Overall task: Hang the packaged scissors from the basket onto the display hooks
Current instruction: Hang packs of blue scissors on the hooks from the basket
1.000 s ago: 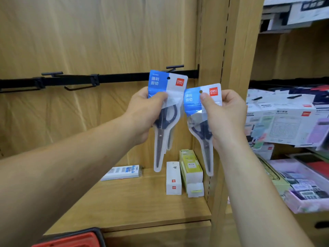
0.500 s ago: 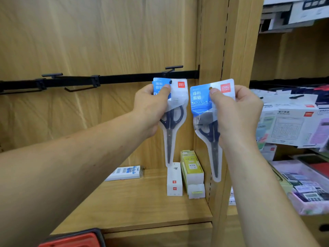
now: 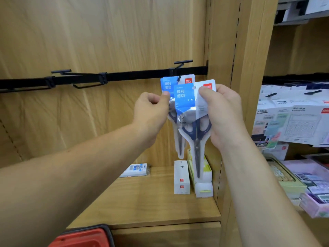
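The black rail (image 3: 124, 77) crosses the wooden panel, and the red basket (image 3: 83, 237) sits near, at bottom left. The left hand (image 3: 151, 114) has a pinching grip on the left edge of the far pack (image 3: 168, 84), which looks threaded on the right hook (image 3: 183, 62). The right hand (image 3: 224, 114) curls its grip round the near pack (image 3: 185, 98) — just in front, overlapping. I'd steady the hung pack, raise the near one, and line its hole (image 3: 193, 87) up with the hook tip before pushing back — no twisting.
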